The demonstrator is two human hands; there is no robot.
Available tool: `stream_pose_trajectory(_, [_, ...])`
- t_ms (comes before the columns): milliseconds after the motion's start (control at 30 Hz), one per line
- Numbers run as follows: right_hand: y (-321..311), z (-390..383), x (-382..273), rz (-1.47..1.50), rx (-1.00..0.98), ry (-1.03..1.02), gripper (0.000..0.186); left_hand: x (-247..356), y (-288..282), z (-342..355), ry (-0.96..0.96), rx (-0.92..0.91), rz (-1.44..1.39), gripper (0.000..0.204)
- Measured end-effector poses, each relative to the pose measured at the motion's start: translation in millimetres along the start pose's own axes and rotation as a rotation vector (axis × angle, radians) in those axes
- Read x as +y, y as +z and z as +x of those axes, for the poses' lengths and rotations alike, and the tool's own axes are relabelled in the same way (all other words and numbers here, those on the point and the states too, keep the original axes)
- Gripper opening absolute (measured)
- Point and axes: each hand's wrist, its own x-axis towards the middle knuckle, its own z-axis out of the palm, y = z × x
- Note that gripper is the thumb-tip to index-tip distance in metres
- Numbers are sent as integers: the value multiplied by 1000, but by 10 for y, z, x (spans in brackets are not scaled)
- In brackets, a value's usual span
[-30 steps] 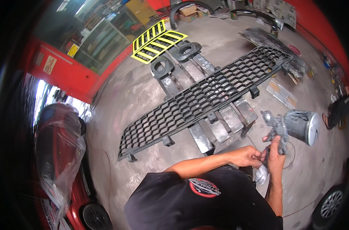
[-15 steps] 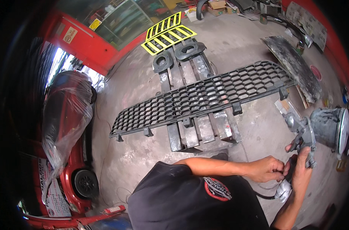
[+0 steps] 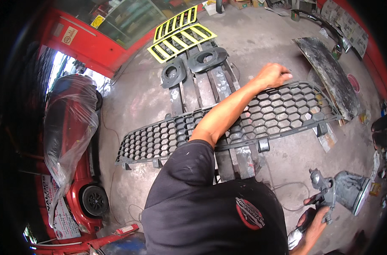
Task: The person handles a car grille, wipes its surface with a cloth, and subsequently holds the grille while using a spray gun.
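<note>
My right hand (image 3: pixel 316 227) is wrapped round the handle of a grey spray gun (image 3: pixel 327 192) with a large paint cup (image 3: pixel 351 192), at the lower right. A crumpled whitish wrap (image 3: pixel 294 238) shows below that hand. My left arm reaches across a long black honeycomb grille (image 3: pixel 278 112), lying over a narrow metal stand. At the grille's far edge is my left hand (image 3: pixel 272 75), its fingers curled; whether they grip the edge or something small is hidden.
Two grey ring-shaped covers (image 3: pixel 207 59) and yellow-bordered slatted panels (image 3: pixel 182 40) lie along the stand (image 3: pixel 202 91) beyond the grille. A dark worn board (image 3: pixel 329 76) leans at the right. A red car (image 3: pixel 74 170) under plastic stands left. A thin hose (image 3: pixel 293 183) crosses the floor.
My left hand has left the spray gun's handle area and reached forward to the grille's far edge. My right hand has lowered with the gun. The grille appears lower in the view.
</note>
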Motion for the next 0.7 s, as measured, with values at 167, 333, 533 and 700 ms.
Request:
stream_pose_trajectory(167, [180,51,6,-20,108,68,53,127,73,217,86,-225,136,32])
stream_pose_trajectory(333, [173,123,16,-54,69,212,54,38,207,176,219,-87,151,25])
stream_pose_trajectory(533, [251,126,77,-24,78,181,51,122,223,148,205,-89,169,16])
stream_pose_trajectory(700, [295,104,87,-14,39,159,48,128,288,97,310,29,224,15])
